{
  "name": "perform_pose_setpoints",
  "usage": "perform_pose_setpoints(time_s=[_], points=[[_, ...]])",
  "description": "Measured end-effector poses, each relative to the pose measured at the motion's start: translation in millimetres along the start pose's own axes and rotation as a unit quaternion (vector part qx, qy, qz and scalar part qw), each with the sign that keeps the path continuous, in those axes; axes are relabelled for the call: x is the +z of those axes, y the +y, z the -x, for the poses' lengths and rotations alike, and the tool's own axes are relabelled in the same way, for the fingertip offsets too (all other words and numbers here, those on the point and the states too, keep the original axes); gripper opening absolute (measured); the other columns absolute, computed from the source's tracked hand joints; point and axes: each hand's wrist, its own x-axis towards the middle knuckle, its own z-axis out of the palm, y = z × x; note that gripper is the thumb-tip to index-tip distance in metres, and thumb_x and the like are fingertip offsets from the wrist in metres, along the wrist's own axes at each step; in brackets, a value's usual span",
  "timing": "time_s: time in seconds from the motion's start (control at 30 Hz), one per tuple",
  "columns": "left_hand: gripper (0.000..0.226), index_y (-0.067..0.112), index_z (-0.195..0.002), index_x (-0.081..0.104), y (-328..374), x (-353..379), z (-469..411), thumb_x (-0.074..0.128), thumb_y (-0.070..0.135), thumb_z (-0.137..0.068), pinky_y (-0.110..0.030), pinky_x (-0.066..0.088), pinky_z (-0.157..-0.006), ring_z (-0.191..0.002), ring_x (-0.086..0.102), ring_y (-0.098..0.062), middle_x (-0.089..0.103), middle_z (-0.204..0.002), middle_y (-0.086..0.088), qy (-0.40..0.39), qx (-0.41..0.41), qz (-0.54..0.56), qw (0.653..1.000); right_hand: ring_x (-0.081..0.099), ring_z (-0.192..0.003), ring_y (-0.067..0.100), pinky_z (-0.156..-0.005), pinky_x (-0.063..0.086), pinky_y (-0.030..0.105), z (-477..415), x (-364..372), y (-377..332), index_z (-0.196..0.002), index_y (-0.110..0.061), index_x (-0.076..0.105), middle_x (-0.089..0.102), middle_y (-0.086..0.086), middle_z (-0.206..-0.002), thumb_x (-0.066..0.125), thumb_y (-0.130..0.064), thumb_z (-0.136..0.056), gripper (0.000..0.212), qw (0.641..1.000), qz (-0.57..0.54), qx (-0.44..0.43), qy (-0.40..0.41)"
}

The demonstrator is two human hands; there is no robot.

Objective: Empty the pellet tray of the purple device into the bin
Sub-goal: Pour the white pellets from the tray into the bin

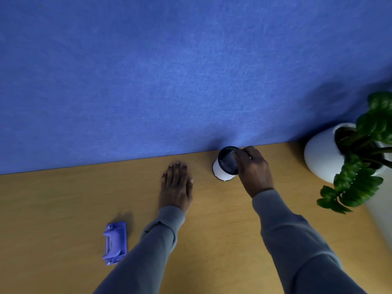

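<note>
The purple device, a hole punch, lies on the wooden desk at the lower left, apart from both hands. A small white bin with a dark rim and a dark swing lid stands at the back of the desk near the blue partition. My right hand is at the bin's right side, its fingers curled over the rim and lid. Left of the bin, my left hand lies flat on the desk, palm down and fingers spread, holding nothing. No pellet tray shows apart from the device.
A blue felt partition runs along the back edge of the desk. A white pot with a green plant stands at the right, its leaves hanging over the desk close to my right sleeve.
</note>
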Motion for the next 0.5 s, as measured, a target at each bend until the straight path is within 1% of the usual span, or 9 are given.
perform_pose_setpoints(time_s=[0.07,0.17,0.27,0.33,0.4,0.43,0.5], points=[[0.053,0.009,-0.149,0.044,-1,1,1,0.038,0.035,-0.103,-0.049,0.029,-0.119,-0.144,0.040,-0.036,0.043,-0.156,-0.018,0.006,0.003,-0.001,1.000,0.065,-0.071,0.035,-0.055,0.055,0.034,2,0,-3,-0.099,0.003,0.073,0.066,0.020,-0.087,0.074,0.020,-0.070,0.033,1.000,-0.019,0.018,0.016],[0.053,0.009,-0.149,0.044,-1,1,1,0.038,0.035,-0.103,-0.048,0.028,-0.119,-0.145,0.039,-0.035,0.042,-0.156,-0.018,0.010,0.004,-0.003,1.000,0.067,-0.080,0.040,-0.063,0.056,0.036,6,0,-8,-0.117,0.010,0.067,0.068,0.024,-0.095,0.070,0.019,-0.077,0.041,0.998,-0.031,0.036,0.029],[0.054,0.010,-0.151,0.041,-1,1,1,0.038,0.035,-0.103,-0.048,0.027,-0.121,-0.147,0.036,-0.034,0.039,-0.158,-0.017,0.002,0.002,-0.005,1.000,0.066,-0.083,0.043,-0.067,0.056,0.038,10,-1,-13,-0.121,0.011,0.064,0.067,0.026,-0.097,0.065,0.021,-0.077,0.046,0.997,-0.046,0.049,0.026],[0.054,0.010,-0.151,0.041,0,1,0,0.038,0.035,-0.103,-0.048,0.027,-0.120,-0.147,0.036,-0.034,0.039,-0.158,-0.017,0.000,0.000,-0.002,1.000,0.064,-0.085,0.043,-0.069,0.057,0.041,12,-1,-16,-0.118,0.007,0.067,0.066,0.026,-0.097,0.064,0.021,-0.077,0.043,0.996,-0.065,0.059,0.031],[0.054,0.010,-0.150,0.042,0,1,0,0.038,0.035,-0.103,-0.049,0.028,-0.120,-0.146,0.037,-0.034,0.040,-0.157,-0.017,0.002,-0.001,0.001,1.000,0.063,-0.090,0.044,-0.070,0.059,0.044,14,-2,-19,-0.106,0.002,0.073,0.066,0.024,-0.099,0.067,0.018,-0.077,0.034,0.995,-0.074,0.056,0.047],[0.054,0.009,-0.150,0.043,0,0,0,0.037,0.035,-0.103,-0.049,0.029,-0.119,-0.146,0.038,-0.034,0.041,-0.157,-0.017,0.004,0.000,0.001,1.000,0.061,-0.096,0.044,-0.073,0.058,0.044,16,-2,-20,-0.099,-0.001,0.075,0.066,0.024,-0.103,0.068,0.015,-0.078,0.027,0.994,-0.072,0.053,0.057],[0.054,0.009,-0.150,0.043,0,0,0,0.035,0.035,-0.103,-0.048,0.028,-0.119,-0.146,0.037,-0.034,0.041,-0.157,-0.017,0.004,0.001,0.000,1.000,0.054,-0.111,0.045,-0.083,0.054,0.041,18,-3,-22,-0.091,-0.007,0.076,0.064,0.024,-0.118,0.068,0.007,-0.082,0.019,0.994,-0.059,0.057,0.066]])
